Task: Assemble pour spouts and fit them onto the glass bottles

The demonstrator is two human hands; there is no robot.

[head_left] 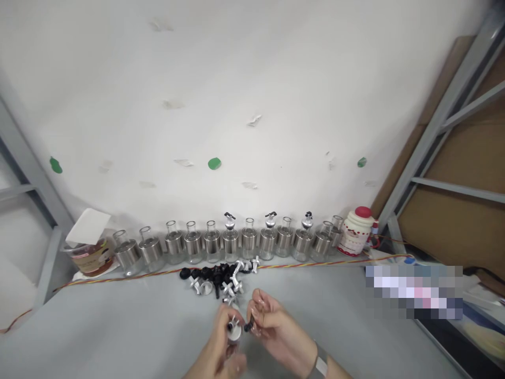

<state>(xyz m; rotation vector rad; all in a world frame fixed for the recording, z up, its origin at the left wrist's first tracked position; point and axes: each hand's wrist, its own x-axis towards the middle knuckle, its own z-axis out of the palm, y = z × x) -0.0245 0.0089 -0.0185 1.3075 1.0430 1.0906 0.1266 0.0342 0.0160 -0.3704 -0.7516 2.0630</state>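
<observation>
My left hand [223, 342] is closed around a silvery spout cap [234, 331], its round open side facing up towards me. Pinched in the fingers of my right hand [272, 326] is a small black spout part [248, 326], held close beside the cap. I cannot tell whether the two pieces touch. Just beyond my hands lies a heap of black stopper parts [221, 275], mixed with loose silvery spout caps [228, 288]. My left fingers are partly blurred.
Several glass bottles with steel sleeves [193, 243] stand along the wall; three carry spouts [270, 218]. A twisted red-yellow wire [311, 265] runs in front. A plastic tub [90, 258] stands left, a white jar with red lid [354, 231] right. Metal frames [418, 142] flank the table.
</observation>
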